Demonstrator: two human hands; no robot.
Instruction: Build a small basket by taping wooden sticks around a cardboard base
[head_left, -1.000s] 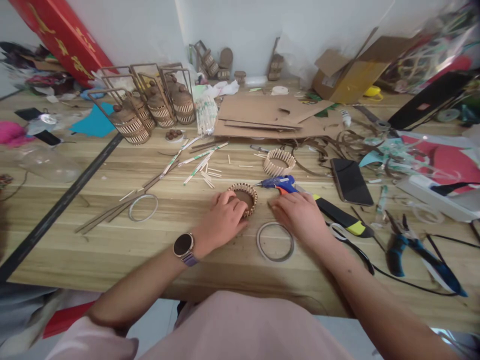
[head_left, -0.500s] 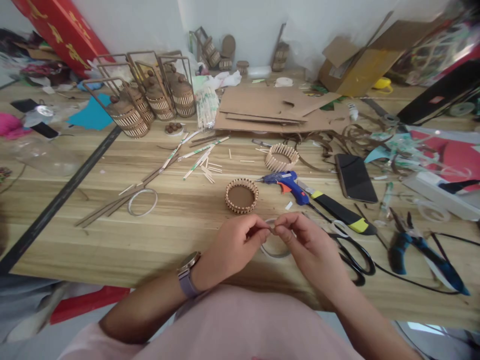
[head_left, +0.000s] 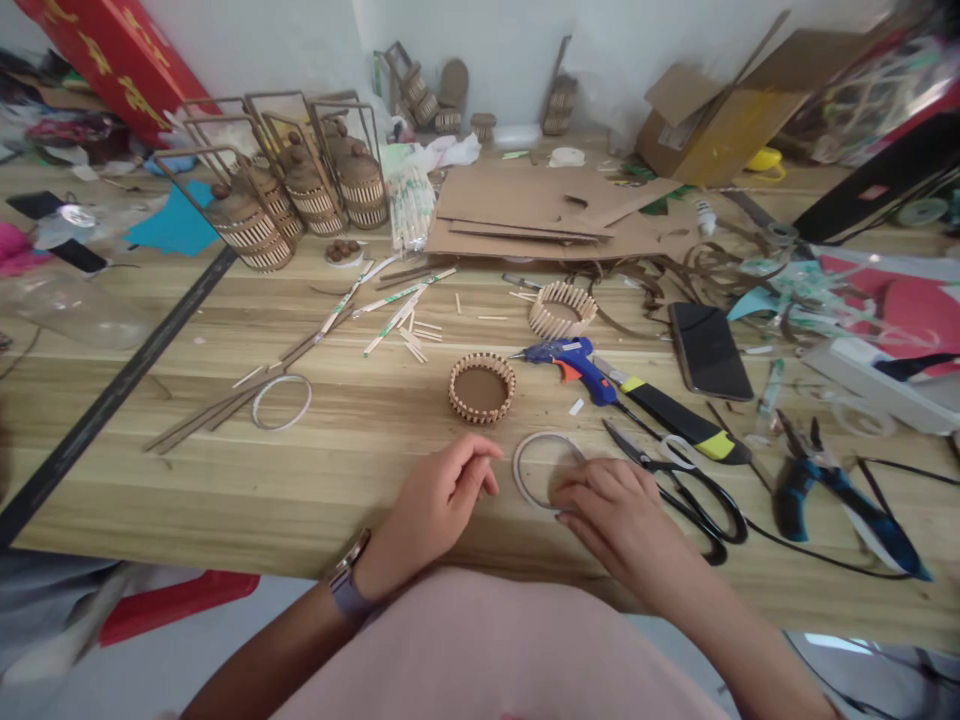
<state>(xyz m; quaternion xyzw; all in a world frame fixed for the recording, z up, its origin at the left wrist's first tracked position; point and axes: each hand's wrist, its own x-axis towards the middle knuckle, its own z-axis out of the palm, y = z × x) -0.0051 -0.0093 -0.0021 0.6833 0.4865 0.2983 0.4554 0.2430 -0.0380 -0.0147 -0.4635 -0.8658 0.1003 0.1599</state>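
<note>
My left hand (head_left: 439,490), with a watch on its wrist, is held low over the table with loosely bent fingers, and nothing shows in it. At the right, my right hand (head_left: 619,505) has its fingers bent down over the right edge of a thin pale ring (head_left: 519,478), like a narrow tape roll, which lies flat. The fingertips are partly hidden. Beyond the hands stands a small round basket (head_left: 482,412), with a brown base and a wall of short wooden sticks. Scissors (head_left: 679,487) with black handles lie close to my right hand.
A blue glue gun (head_left: 574,355), a utility knife (head_left: 675,420), pliers (head_left: 806,480) and a phone (head_left: 709,350) lie to the right. A second stick basket (head_left: 562,312) stands farther back. Another ring (head_left: 259,405) and brown strips (head_left: 202,420) lie left, before several lanterns (head_left: 251,235).
My hands have parted from their pinch together above the ring. The left has moved left and loosened; the right has turned palm down and lowered onto the ring's edge.
</note>
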